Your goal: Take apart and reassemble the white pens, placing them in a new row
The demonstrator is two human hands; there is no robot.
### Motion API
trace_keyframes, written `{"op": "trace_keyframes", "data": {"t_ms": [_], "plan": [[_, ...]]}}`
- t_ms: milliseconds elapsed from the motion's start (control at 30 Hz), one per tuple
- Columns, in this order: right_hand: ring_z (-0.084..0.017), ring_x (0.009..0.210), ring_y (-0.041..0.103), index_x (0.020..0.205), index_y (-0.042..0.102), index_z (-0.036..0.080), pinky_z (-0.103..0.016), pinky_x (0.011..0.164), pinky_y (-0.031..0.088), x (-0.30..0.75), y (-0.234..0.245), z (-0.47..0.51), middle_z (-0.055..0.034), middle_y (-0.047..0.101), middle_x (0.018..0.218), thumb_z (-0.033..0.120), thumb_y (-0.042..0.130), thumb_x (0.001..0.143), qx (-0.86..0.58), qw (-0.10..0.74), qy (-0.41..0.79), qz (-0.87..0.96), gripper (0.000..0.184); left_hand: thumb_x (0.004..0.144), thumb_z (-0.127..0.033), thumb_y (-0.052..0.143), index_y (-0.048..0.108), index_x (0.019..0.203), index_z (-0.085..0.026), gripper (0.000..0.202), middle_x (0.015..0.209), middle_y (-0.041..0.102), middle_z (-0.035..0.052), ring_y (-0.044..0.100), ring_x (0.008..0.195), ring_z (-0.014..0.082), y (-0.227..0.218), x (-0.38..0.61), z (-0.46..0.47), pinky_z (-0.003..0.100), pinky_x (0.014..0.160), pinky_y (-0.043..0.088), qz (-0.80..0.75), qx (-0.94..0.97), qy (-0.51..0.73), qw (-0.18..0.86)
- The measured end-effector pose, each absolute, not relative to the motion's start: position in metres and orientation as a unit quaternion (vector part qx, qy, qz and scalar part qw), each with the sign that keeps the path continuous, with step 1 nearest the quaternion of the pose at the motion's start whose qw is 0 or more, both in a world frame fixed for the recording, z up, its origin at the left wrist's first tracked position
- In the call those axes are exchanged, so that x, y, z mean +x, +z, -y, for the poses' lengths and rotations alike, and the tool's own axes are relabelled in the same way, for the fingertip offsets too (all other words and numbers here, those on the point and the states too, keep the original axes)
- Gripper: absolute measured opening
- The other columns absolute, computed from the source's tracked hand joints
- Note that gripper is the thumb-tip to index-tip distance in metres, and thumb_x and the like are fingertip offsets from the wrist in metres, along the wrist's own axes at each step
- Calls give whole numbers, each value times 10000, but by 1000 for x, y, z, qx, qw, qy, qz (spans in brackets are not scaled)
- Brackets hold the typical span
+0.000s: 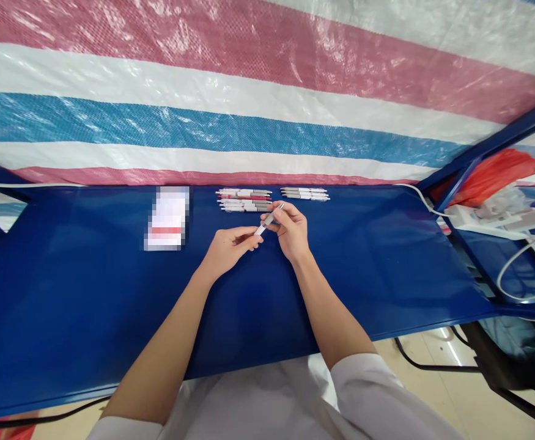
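Observation:
Over the middle of the blue table (88, 287), both of my hands hold one white and grey pen (269, 219). My left hand (229, 245) pinches its lower white end. My right hand (290, 229) is closed round the upper grey part. Just beyond my hands a group of several pens (244, 200) lies side by side, one of them with red on it. A smaller row of pens (304, 194) lies to its right, near the back edge.
A blurred white card or box (168, 218) lies at the back left of the table. A striped tarp (249, 91) hangs behind. To the right are a white power strip (487, 217), cables and a red bag (491, 174).

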State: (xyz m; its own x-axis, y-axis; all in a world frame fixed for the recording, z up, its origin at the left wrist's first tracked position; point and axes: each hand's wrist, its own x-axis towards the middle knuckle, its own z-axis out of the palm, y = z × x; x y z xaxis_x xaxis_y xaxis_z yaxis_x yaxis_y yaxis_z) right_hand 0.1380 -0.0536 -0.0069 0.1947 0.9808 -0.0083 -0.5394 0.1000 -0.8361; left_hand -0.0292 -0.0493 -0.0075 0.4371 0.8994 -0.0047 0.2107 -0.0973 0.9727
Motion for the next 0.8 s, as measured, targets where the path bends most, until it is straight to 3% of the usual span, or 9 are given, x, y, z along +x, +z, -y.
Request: {"op": "trace_keyframes", "data": {"t_ms": [267, 500, 633, 800], "plan": [[-131, 664, 720, 728, 682, 219, -229, 584, 612, 144, -12, 54, 38, 720, 732, 353, 839, 637, -349, 684, 571, 289, 226, 836, -408, 677, 759, 977, -172, 287, 831, 755, 50, 677, 693, 156, 2, -32, 51, 271, 699, 559, -394, 649, 280, 588], [-112, 624, 697, 650, 583, 206, -218, 556, 600, 139, -12, 53, 55, 694, 710, 315, 857, 617, -374, 706, 536, 273, 296, 850, -388, 647, 757, 1022, -181, 291, 829, 755, 32, 667, 681, 156, -7, -30, 52, 264, 688, 535, -417, 705, 315, 480], [-115, 635, 689, 701, 585, 212, -230, 572, 597, 137, -12, 53, 48, 687, 718, 355, 842, 633, -416, 702, 504, 282, 301, 852, -379, 643, 756, 1047, -190, 294, 844, 757, 28, 665, 684, 160, -9, -27, 54, 272, 688, 522, -430, 733, 329, 413], [-110, 643, 685, 773, 665, 218, -212, 578, 592, 140, -12, 55, 47, 690, 696, 354, 833, 646, -396, 695, 523, 296, 251, 843, -403, 651, 757, 1004, -175, 299, 815, 755, 42, 680, 681, 165, -4, -30, 53, 283, 700, 550, -412, 687, 302, 517]]}}
